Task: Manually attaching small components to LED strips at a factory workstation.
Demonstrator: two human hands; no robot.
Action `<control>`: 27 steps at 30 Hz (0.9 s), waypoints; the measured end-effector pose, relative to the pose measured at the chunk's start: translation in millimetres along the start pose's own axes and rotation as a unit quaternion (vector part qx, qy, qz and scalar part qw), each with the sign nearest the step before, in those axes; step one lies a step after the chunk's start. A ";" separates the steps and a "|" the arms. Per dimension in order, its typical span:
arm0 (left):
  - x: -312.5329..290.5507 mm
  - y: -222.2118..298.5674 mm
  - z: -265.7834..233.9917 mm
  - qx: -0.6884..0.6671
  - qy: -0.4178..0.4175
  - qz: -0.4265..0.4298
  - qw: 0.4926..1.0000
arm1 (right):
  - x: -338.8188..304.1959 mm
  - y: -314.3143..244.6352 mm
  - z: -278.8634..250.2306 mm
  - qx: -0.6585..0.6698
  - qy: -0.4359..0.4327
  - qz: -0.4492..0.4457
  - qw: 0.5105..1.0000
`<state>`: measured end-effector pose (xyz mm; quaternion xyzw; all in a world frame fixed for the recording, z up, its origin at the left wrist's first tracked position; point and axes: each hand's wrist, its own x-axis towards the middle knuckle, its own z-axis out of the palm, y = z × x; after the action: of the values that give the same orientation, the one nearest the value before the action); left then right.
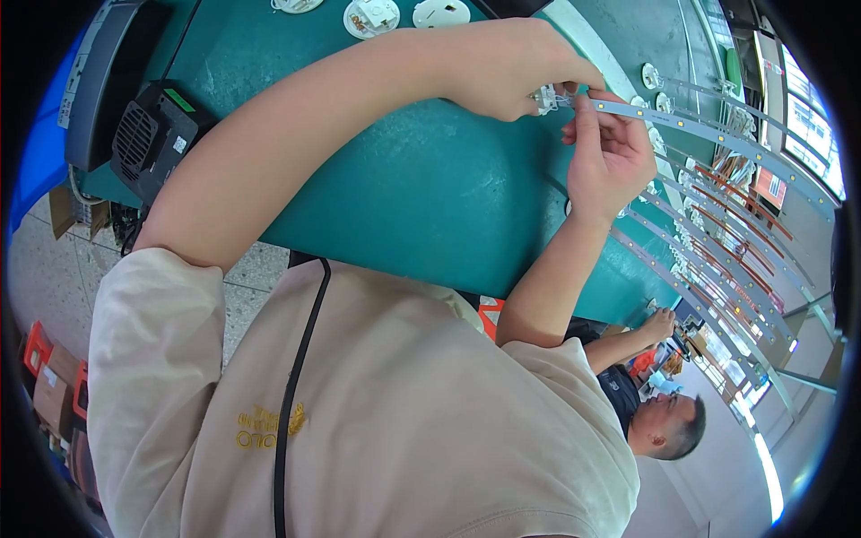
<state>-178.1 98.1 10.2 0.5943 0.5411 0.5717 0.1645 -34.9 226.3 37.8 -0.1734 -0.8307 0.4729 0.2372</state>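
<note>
A thin white LED strip [691,124] with small yellow chips runs from my hands toward the right edge. My right hand [614,157] pinches it near its end between thumb and fingers. My left hand [516,67] reaches over from the left, bent at the wrist, with its fingers closed at that same end. A small white connector piece with thin wires [547,99] shows beneath the left hand. How the left fingertips meet the strip and the wires is partly hidden.
Round white discs with parts on them [371,16] lie on the green table [430,179]. More LED strips [708,233] stretch out to the right beside further discs. A black boxy device [157,134] stands at left. Another person [659,421] works at the lower right.
</note>
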 end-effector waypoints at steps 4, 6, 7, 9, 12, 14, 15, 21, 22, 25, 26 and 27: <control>3.2 0.3 -2.3 0.003 -0.009 0.007 1.000 | 0.6 -0.9 -0.9 -0.005 -0.008 0.011 1.000; 3.0 0.1 -3.3 -0.006 0.000 0.015 1.000 | 1.9 -0.3 0.1 -0.005 -0.014 0.017 1.000; 2.9 0.2 -2.8 -0.022 0.002 0.009 1.000 | 2.0 -0.4 0.2 -0.007 -0.019 0.023 1.000; 3.0 0.7 -2.2 -0.038 0.004 0.003 0.999 | 2.7 0.0 -0.4 -0.011 -0.020 0.022 1.000; 1.5 2.7 -1.9 -0.022 0.013 -0.007 1.000 | 1.6 -1.7 0.2 -0.012 -0.021 0.023 0.999; 1.2 2.2 -2.0 -0.025 0.017 -0.001 1.000 | 0.8 -3.8 0.7 -0.011 -0.021 0.022 0.999; 1.5 2.0 -1.7 -0.025 0.017 0.000 1.000 | 0.1 -5.4 0.5 0.008 -0.008 0.024 1.000; 3.1 4.2 -3.9 0.007 -0.011 -0.043 0.999 | -0.8 -5.6 2.5 0.043 0.031 0.012 0.999; 4.0 8.5 -6.0 0.005 -0.017 -0.049 0.999 | -0.9 -5.6 3.2 0.041 0.030 0.008 0.999; 4.4 42.4 -2.9 0.179 -0.022 -0.064 0.982 | -0.5 -5.0 3.1 0.037 0.020 -0.004 0.999; 4.8 54.2 -1.1 0.349 -0.019 -0.071 0.934 | -0.5 -3.8 2.3 0.036 0.021 -0.003 0.999; 5.0 41.0 -0.6 0.347 -0.020 -0.071 0.935 | -0.4 -2.2 1.2 0.034 0.022 -0.005 0.999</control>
<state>-161.2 87.2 46.3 0.5859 0.7431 0.3234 -0.0013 -35.4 224.1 39.0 -0.1710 -0.8097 0.4957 0.2635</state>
